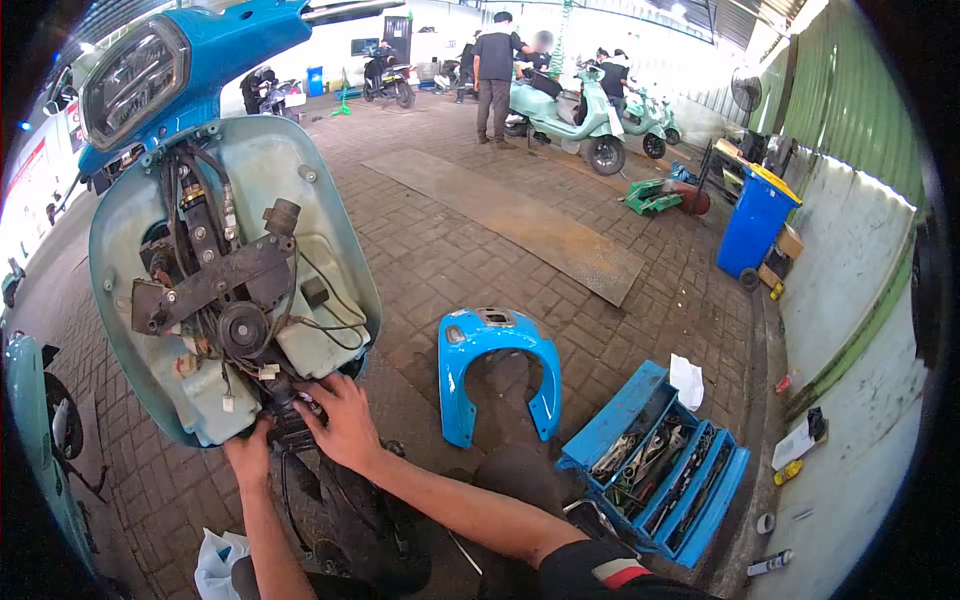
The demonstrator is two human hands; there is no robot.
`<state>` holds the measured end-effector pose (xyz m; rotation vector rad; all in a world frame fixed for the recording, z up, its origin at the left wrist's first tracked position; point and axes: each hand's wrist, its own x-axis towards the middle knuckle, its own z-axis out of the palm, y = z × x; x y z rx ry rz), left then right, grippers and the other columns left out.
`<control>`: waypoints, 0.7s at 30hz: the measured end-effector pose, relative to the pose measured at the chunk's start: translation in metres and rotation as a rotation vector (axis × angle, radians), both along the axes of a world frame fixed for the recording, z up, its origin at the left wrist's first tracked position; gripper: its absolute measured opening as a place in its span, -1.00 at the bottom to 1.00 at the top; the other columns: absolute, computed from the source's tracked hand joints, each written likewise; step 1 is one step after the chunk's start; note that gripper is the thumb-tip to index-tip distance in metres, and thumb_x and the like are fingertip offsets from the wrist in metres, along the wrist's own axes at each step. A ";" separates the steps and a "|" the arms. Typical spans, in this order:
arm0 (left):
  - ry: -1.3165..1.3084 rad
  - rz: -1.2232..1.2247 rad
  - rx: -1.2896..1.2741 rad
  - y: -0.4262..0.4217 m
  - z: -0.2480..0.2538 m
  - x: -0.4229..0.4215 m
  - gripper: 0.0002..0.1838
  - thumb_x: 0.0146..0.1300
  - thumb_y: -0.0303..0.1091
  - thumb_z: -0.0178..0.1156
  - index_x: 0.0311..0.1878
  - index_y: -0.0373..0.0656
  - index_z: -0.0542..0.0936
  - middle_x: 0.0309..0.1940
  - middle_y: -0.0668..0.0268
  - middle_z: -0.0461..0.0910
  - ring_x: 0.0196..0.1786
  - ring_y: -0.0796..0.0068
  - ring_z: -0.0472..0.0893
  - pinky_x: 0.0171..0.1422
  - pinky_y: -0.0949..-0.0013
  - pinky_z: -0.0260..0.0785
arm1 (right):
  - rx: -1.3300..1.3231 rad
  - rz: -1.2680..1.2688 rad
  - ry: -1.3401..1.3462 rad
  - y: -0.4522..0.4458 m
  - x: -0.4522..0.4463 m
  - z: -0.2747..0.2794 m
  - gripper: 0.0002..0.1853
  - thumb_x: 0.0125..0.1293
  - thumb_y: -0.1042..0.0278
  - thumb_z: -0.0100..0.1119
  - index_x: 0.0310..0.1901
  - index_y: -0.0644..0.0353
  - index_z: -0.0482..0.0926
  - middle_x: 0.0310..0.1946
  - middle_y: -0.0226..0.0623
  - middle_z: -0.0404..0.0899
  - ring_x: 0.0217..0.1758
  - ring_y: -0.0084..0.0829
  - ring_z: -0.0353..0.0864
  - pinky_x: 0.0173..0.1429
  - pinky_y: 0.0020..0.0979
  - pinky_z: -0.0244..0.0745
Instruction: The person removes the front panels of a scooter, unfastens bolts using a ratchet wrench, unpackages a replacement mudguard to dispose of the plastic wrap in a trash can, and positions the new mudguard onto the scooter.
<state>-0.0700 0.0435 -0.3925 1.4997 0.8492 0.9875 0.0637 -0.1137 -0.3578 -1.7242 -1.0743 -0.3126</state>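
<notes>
The front of a scooter stands before me, its inner leg-shield shell (270, 180) exposed with brackets, wiring and a round black horn (243, 329). At the shell's lower edge, my right hand (343, 422) has its fingers curled around dark parts and cables, and what they hold is hidden. Just left of it, my left hand (250, 452) reaches up under the shell's bottom edge, its fingertips mostly out of sight. White connectors (269, 371) hang just above my hands. The blue headlight cover (225, 60) is at the top left.
A blue U-shaped panel (458, 385) lies on the brick floor, beside an open blue toolbox (640, 385) full of tools. Farther off are a metal floor plate (520, 225), a blue bin (750, 225), mint scooters (565, 115) and several people. A green scooter (30, 430) stands at the left edge.
</notes>
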 end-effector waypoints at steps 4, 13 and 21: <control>0.043 0.024 0.029 -0.010 0.011 0.002 -0.44 0.17 -0.57 0.41 0.28 -0.36 0.55 0.20 0.17 0.62 0.22 0.27 0.57 0.42 0.27 0.34 | 0.025 -0.011 0.008 0.004 0.000 -0.005 -0.74 0.40 0.34 0.29 0.09 0.14 0.70 -0.07 -0.14 0.59 0.06 -0.04 0.51 0.14 -0.04 0.39; 0.069 0.028 0.044 -0.001 0.005 -0.001 -0.38 0.18 -0.55 0.42 0.34 -0.38 0.52 0.25 0.13 0.61 0.26 0.24 0.57 0.44 0.28 0.33 | 0.046 -0.045 -0.019 0.005 0.000 -0.003 -0.76 0.38 0.35 0.29 0.04 0.11 0.72 -0.14 -0.17 0.62 0.05 -0.06 0.50 0.11 -0.04 0.37; 0.045 0.015 0.134 0.010 -0.012 0.000 -0.38 0.18 -0.57 0.41 0.34 -0.39 0.50 0.23 0.15 0.61 0.23 0.24 0.58 0.42 0.26 0.35 | 0.058 -0.056 -0.066 0.003 0.001 -0.002 -0.75 0.39 0.34 0.30 0.07 0.09 0.73 -0.19 -0.22 0.66 0.03 -0.12 0.53 0.09 -0.09 0.35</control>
